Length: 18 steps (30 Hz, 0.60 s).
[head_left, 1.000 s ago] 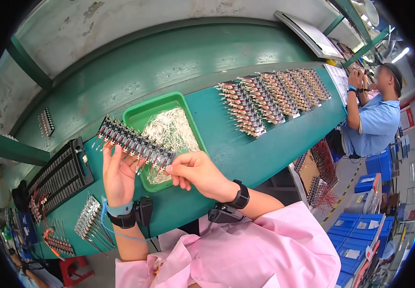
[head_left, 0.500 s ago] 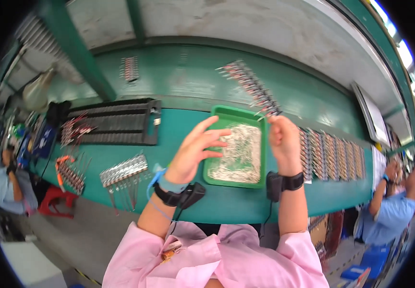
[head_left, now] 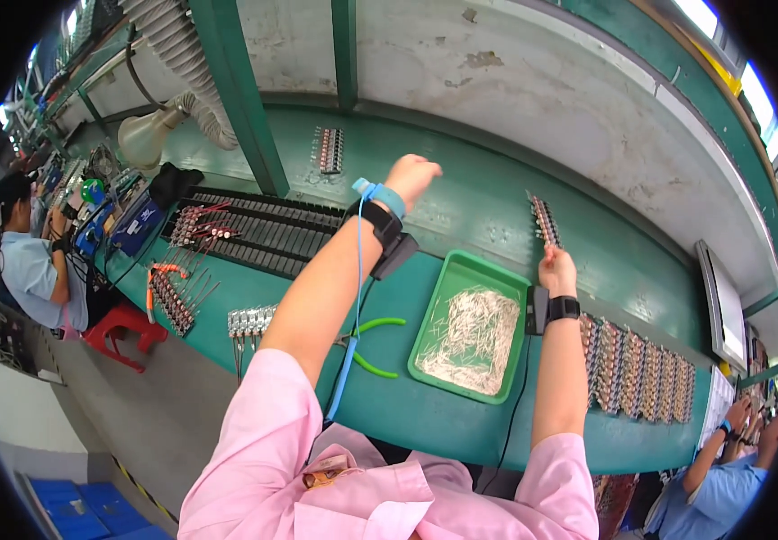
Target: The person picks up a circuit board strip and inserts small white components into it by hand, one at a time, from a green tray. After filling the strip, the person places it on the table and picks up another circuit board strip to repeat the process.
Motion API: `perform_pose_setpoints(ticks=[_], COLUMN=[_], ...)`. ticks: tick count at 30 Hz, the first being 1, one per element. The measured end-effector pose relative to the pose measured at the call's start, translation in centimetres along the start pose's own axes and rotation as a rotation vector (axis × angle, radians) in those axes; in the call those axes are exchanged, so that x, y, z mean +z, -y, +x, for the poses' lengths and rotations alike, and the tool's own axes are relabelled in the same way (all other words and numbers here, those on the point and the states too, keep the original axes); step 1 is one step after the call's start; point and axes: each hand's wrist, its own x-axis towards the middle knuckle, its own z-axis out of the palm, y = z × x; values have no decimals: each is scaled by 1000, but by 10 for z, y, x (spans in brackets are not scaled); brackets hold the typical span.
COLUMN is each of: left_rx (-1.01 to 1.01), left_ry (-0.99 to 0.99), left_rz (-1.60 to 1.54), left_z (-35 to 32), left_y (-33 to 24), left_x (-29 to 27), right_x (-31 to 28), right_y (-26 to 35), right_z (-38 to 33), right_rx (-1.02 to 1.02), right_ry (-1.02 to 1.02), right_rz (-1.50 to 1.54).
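Observation:
My right hand (head_left: 557, 268) pinches the lower end of a narrow strip of small electronic parts (head_left: 544, 221), which points away over the bench. Stretched forward, my left hand (head_left: 414, 178) has its fingers curled closed; whatever they may hold is hidden. Between my forearms lies a green tray (head_left: 418, 337) with a heap of thin, pale cut wire pieces (head_left: 474, 337). Pliers with green handles (head_left: 380, 322) rest left of the tray, partly behind my left forearm.
Several rows of part strips (head_left: 641, 369) lie at right. At left are a black slotted rack (head_left: 263, 225), wired part strips (head_left: 173, 301) and a metal-topped strip (head_left: 249, 321). Another strip (head_left: 328, 151) lies farther back by a green post (head_left: 240, 99). People sit at both sides.
My left hand has gone from open over the tray to closed and farther forward. My right hand still holds the strip, now turned more upright. The view has shifted, and the pliers show.

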Motion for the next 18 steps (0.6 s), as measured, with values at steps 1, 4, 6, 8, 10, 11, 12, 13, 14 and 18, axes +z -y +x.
perform_pose_setpoints(ticks=[1,4,6,8,10,11,12,13,14,18], left_rx=[9,-126,-277,-417,-570,-556,-571,-592,-600,-566], left_ry=[-88,-464,-476,-733,-721,-731,-739,-736,-716,-689], left_rz=[100,472,696,780,692,685,717,751,755,696], left_z=[36,77,88,107,102,102,106,111,118,175], left_y=[28,52,57,91,72,65,70,77,85,144], left_x=[-22,-35,-50,-146,-68,-74,-86,-93,-90,-86], right_x=[7,-13,-19,31,1,12,24,34,39,53], right_y=[-9,-4,8,-10,13,18,20,21,22,19], right_z=[2,3,-12,-46,-68,-91,-110,-127,-143,-196], right_rx=[11,45,304,381,315,238,165,162,53,-142], right_ry=[30,-96,-31,115,47,76,94,86,188,660], right_rz=[5,38,171,160,155,90,23,21,-202,-914])
